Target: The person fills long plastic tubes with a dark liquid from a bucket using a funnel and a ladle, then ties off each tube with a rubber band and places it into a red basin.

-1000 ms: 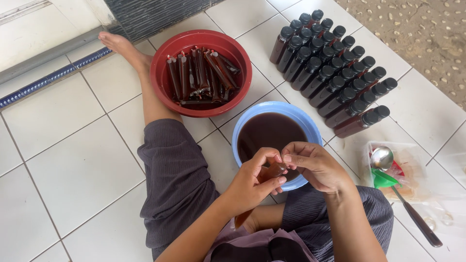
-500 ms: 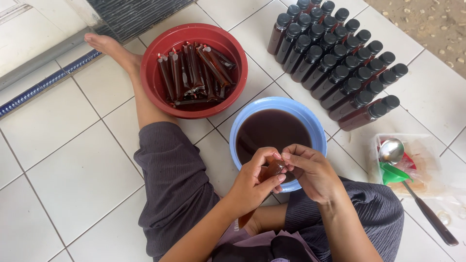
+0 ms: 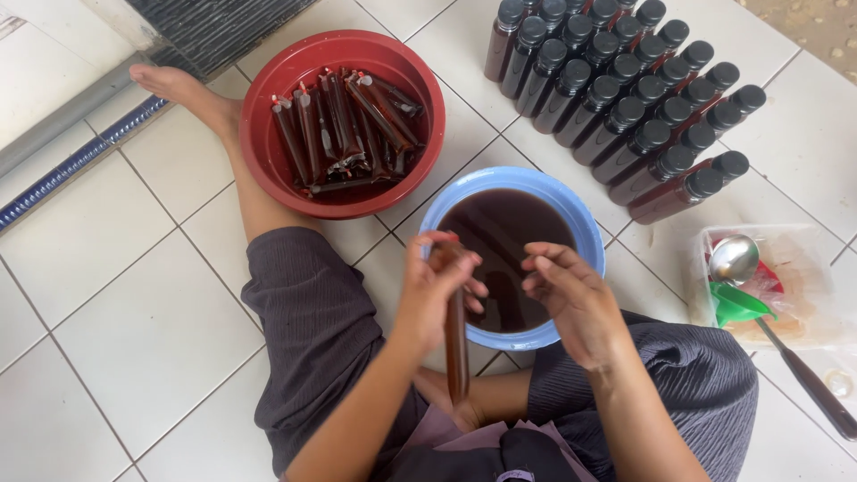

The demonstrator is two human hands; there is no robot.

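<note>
Someone is sitting on the white tile floor point(image 3: 134, 339) with a blue bowl point(image 3: 585, 228) of dark brown liquid right in front of their lap, and everything's arranged around that bowl. The left hand point(image 3: 437, 290) is pinching the top of a long thin plastic tube point(image 3: 457, 348) filled with the same dark stuff, which is hanging straight down at the bowl's near rim, over the lap. The right hand point(image 3: 571, 299) is hovering just beside it over the bowl's near edge, fingers loosely curled and not gripping anything, not touching the tube. Up and left of the bowl a red bowl point(image 3: 268, 152) is sitting with a pile of filled tubes in it, almost touching. Up and right, rows of dark capped bottles point(image 3: 625, 107) are lying on the tile. Off to the right a spoon point(image 3: 734, 259) and a green funnel point(image 3: 736, 303) are resting on a clear plastic bag point(image 3: 803, 286).
</note>
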